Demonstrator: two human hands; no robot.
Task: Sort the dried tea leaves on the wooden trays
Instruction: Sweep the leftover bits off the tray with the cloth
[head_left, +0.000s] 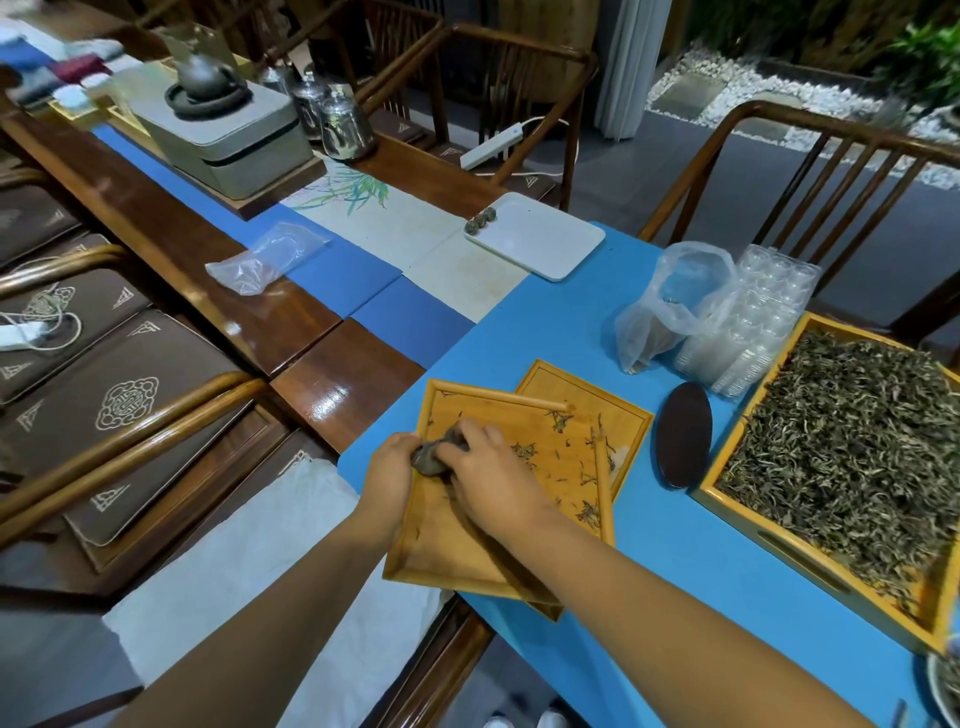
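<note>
Grip: your left hand (388, 470) and right hand (485, 470) meet at the centre of the frame, fingers of both curled round a dark grey clump (434, 457) — cloth or pressed leaf, you cannot tell which from here.
Where the leaves are: a few loose tea strands (558, 457) lie scattered on the small wooden tray (441, 551) under your hands; the bulk sits in the large wooden tray (779, 540) at the right edge.
Risk, tray overhang: the small tray's near corner juts past the table edge at lower centre — press down hard there and it may tip, by my reckoning.
Risk, stacked trays: the small tray rests skewed on a second flat tray (623, 410); a sideways push could slide it and shake the strands off.
Risk, clump: twist it too fast and bits may drop onto the blue table cover (519, 332).
Risk, right forearm: it lies close to the large tray's near rim — a swing right could knock leaves out.
White tray (550, 244), upper centre: a few small round tea balls (483, 217) at its far corner.
Plastic bag (670, 301), right of centre: something brownish at the bottom, not clear what.
Clear blister packs (758, 312), just beside the bag: cups appear bare.
Dark oval dish (683, 436), between the trays: nothing visible in it.
</note>
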